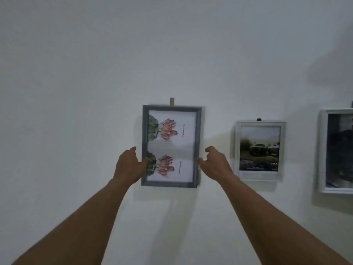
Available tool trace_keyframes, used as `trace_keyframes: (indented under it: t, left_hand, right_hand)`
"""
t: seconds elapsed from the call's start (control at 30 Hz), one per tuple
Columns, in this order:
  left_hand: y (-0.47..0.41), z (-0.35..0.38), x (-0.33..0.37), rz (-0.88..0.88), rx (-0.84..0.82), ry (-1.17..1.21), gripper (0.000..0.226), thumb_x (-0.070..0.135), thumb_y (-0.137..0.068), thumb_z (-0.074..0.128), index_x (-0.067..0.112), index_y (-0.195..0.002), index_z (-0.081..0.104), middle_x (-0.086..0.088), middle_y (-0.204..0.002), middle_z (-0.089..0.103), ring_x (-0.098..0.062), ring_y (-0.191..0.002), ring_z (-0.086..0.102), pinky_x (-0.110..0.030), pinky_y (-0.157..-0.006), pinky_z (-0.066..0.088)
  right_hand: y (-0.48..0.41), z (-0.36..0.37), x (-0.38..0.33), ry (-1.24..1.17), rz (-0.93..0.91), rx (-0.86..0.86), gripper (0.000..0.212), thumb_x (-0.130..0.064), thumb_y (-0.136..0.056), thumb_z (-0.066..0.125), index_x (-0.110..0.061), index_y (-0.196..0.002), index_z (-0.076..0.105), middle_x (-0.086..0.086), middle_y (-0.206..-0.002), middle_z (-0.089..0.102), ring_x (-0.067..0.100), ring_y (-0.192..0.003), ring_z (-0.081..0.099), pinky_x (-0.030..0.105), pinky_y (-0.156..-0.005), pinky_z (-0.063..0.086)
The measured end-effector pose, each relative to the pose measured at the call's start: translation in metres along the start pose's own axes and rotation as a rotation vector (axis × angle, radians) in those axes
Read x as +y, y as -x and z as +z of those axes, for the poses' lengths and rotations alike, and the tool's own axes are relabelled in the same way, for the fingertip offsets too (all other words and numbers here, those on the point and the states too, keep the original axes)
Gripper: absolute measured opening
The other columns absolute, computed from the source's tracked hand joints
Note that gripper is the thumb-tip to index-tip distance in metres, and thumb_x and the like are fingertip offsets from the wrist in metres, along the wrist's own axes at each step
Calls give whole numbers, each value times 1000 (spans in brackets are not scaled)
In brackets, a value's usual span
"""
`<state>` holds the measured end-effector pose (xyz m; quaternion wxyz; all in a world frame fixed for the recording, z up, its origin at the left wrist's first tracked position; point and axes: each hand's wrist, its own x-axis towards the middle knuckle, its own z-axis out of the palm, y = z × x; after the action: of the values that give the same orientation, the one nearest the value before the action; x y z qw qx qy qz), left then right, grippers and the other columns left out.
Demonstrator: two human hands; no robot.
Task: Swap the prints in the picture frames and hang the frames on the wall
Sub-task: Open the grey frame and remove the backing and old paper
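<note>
A grey picture frame (197,131) hangs upright against the white wall, with a small tan hook tab (172,101) showing above its top edge. Its print (183,148) shows two pink flower bunches with green leaves, turned sideways. My left hand (129,167) grips the frame's left edge near the lower half, thumb over the front. My right hand (214,163) is at the right edge, thumb tip touching the frame and the other fingers curled and spread off it.
To the right hangs a white frame (236,150) with a print of a car in a landscape, on a black hook (259,119). A larger white frame (322,150) with a dark print is cut off at the right edge. A small dark mark (177,49) sits higher on the wall.
</note>
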<state>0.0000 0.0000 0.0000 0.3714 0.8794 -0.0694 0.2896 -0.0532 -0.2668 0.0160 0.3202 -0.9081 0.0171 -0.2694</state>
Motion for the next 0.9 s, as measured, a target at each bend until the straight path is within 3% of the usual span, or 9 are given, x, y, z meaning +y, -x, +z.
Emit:
trace_keyframes:
  t: [0.07,0.2,0.33,0.43,0.53,0.6,0.67,0.73,0.9]
  left_hand:
    - [-8,9,-9,-19,49,116,67,36,-91,61,11,-147,34,-14,-138,50,-30,-122,51,-43,-104,43]
    - [-17,32,-18,36,51,213,46,21,-93,58,14,-137,46,-10,-122,60,-26,-105,60,-38,-90,50]
    - [-24,45,-24,73,93,288,37,12,-93,58,15,-129,50,-8,-117,62,-25,-104,60,-38,-91,51]
    - [-26,46,-24,82,91,347,29,8,-93,58,13,-121,50,-2,-107,61,-19,-93,58,-26,-80,49]
    - [-28,45,-28,67,20,406,27,6,-93,58,16,-115,46,-1,-101,61,-19,-88,59,-15,-63,43]
    - [-27,44,-30,59,-9,446,32,5,-93,57,20,-118,44,-2,-100,61,-21,-89,61,-19,-64,47]
    - [-24,41,-30,68,-32,484,47,2,-94,54,27,-130,38,-1,-98,62,-18,-89,62,-31,-75,55]
    - [-22,38,-29,94,-44,499,62,1,-94,53,38,-139,32,-3,-103,61,-18,-92,62,-37,-81,56]
    - [-20,29,-25,140,-37,476,74,4,-95,53,53,-142,25,-4,-103,63,-18,-95,62,-37,-79,57]
  right_hand:
    - [-7,15,-1,-88,45,25,61,-37,-96,59,-11,-146,36,14,-136,55,28,-117,57,34,-91,49]
    - [-15,43,1,-203,56,74,46,-27,-97,61,-14,-137,42,7,-113,64,19,-92,61,27,-76,50]
    - [-23,59,6,-206,27,207,30,-18,-97,59,-20,-123,44,5,-112,61,21,-95,61,31,-75,53]
    - [-29,61,8,-252,25,233,27,-14,-97,58,-24,-115,40,4,-107,59,22,-93,60,37,-79,56]
    - [-29,61,12,-338,28,189,32,-10,-97,57,-25,-118,38,-1,-102,57,22,-92,59,31,-72,55]
    - [-27,63,16,-380,32,156,42,-10,-98,56,-27,-130,35,-2,-103,57,21,-93,60,24,-68,52]
    - [-23,65,17,-402,17,144,57,-10,-98,57,-34,-142,28,-4,-98,59,16,-87,61,26,-71,54]
    - [-21,66,18,-408,-9,151,70,-10,-98,57,-41,-149,20,-3,-94,59,11,-83,61,19,-65,50]
    - [-14,57,17,-413,-46,180,80,-12,-98,57,-49,-153,12,10,-93,57,15,-85,60,15,-64,46]
